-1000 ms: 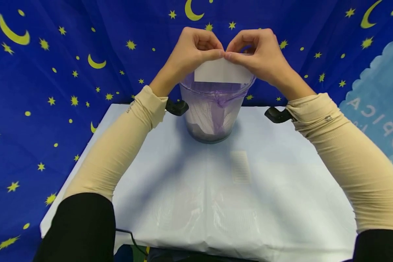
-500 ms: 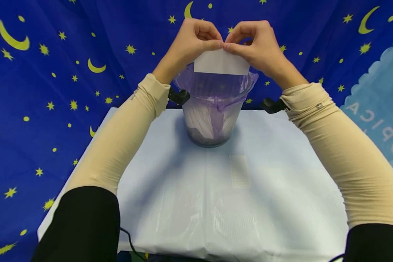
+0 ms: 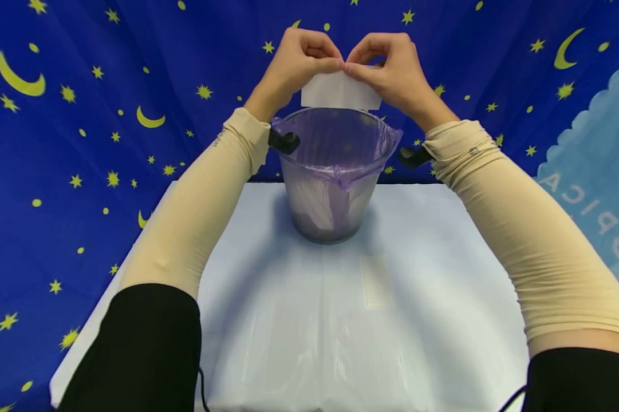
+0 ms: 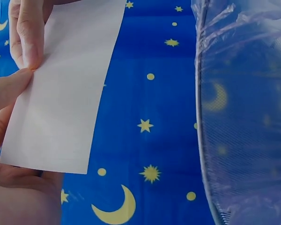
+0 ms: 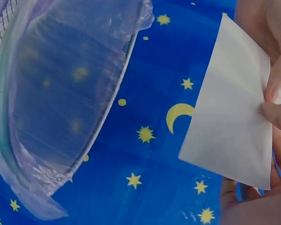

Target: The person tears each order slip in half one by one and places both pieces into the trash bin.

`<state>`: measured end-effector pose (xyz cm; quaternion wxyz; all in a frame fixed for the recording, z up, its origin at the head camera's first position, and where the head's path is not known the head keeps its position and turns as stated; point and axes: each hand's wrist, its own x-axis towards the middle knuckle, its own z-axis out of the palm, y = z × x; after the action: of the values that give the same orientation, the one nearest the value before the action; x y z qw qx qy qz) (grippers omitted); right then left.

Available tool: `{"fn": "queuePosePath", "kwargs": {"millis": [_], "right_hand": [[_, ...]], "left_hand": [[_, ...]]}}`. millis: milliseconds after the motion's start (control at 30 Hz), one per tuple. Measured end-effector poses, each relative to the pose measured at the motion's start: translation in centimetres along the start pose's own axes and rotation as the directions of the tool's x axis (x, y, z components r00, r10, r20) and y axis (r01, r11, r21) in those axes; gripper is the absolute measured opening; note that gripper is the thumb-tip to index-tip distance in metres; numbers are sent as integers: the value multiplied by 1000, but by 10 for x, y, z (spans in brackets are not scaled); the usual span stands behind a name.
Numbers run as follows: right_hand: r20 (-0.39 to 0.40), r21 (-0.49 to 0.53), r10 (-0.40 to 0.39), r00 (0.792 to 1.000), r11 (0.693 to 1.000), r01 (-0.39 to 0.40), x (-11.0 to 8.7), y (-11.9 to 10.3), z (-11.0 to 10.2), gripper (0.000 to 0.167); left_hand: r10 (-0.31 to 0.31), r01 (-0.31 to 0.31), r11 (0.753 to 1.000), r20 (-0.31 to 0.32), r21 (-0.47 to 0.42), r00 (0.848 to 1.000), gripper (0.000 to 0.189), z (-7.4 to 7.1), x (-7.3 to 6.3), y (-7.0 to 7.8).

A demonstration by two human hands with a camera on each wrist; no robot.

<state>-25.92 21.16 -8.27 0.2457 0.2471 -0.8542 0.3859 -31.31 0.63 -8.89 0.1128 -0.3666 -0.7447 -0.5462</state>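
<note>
Paper (image 3: 335, 91) hangs pinched by left hand (image 3: 292, 63) and right hand (image 3: 395, 71) near 1 bin (image 3: 309, 191).

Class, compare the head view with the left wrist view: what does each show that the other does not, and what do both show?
Only the head view: table, sleeves and lettered panel.

Only the left wrist view: a wide strip of starry backdrop between paper and bin.

Both: paper, pinched by left hand and right hand, bin and backdrop.
</note>
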Motion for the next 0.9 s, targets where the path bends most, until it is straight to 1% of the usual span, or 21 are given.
{"fn": "queuePosePath", "kwargs": {"millis": [133, 267, 333, 400, 500, 633, 700, 800, 900], "right_hand": [[23, -19, 33, 999, 999, -33, 2, 11, 11, 26], [22, -22, 56, 998, 998, -55, 8, 23, 13, 26], [15, -27, 50, 999, 998, -49, 10, 26, 12, 25], [8, -40, 42, 999, 998, -42, 13, 27, 10, 26], [-4, -76, 38, 999, 996, -39, 16, 26, 8, 27], [-20, -121, 20, 1000, 992, -23, 18, 23, 7, 29], [-25, -137, 12, 1000, 990, -16, 17, 21, 7, 30], [-34, -139, 25, 999, 990, -30, 15, 19, 6, 29], [-37, -124, 33, 999, 992, -38, 12, 18, 4, 29]], "left_hand": [[-20, 20, 999, -4, -31, 1000, 12, 1, -3, -11], [-38, 38, 999, -5, -17, 999, 12, 3, -1, -13], [-53, 53, 999, -12, -9, 999, 11, 4, 2, -13], [-71, 71, 997, -18, -13, 997, 10, 4, 5, -13], [-75, 74, 997, -20, -30, 997, 10, 3, 10, -14], [-83, 81, 994, -19, -75, 996, 11, 3, 14, -17], [-118, 115, 988, -25, -105, 993, 13, 4, 15, -17], [-185, 178, 971, -30, -160, 982, 17, 7, 16, -18], [-227, 219, 961, -28, -169, 974, 19, 10, 15, -18]]}}
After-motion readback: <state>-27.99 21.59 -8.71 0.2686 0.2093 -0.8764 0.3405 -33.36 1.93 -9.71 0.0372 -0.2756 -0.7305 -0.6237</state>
